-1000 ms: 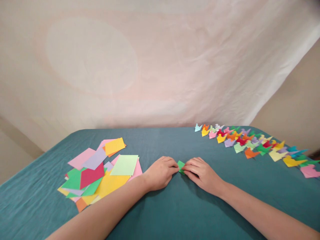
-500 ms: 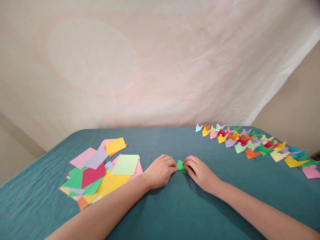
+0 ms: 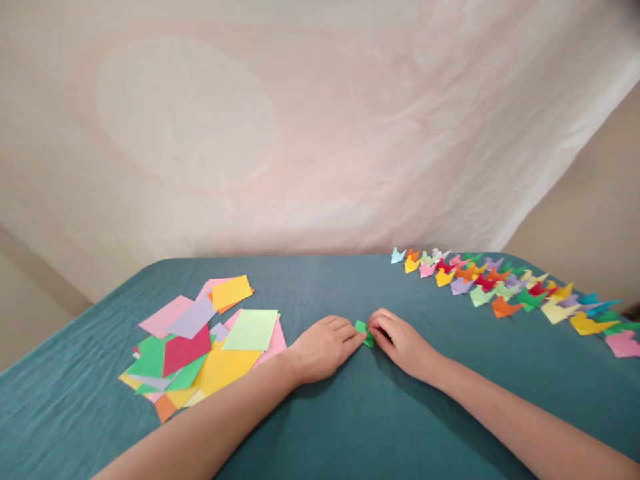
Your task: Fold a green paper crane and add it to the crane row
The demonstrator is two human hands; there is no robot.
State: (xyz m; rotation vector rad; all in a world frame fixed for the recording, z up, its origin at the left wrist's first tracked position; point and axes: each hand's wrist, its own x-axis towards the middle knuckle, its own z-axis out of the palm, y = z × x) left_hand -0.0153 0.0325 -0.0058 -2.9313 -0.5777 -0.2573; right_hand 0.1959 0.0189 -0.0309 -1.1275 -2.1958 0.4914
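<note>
A small folded piece of green paper [image 3: 369,339] lies on the cloth between my two hands. My left hand [image 3: 325,347] rests palm down, its fingers close together, and a fingertip presses on the paper's left part. Its thumb is hidden beneath. From the other side, my right hand [image 3: 403,343] pinches the paper's right edge between thumb and curled fingers. The fingers cover part of the paper, so its exact folds cannot be made out.
Loose sheets of coloured paper [image 3: 233,367] lie in an overlapping pile on the left, partly behind my left forearm. Rows of small folded paper birds [image 3: 505,307] stand on the right. A teal cloth [image 3: 320,427] covers the table; a pale curtain [image 3: 320,133] hangs behind.
My left hand has shifted slightly right, and its fingertip now reaches farther over the green paper. My right hand has barely moved and stays at the paper's right edge.
</note>
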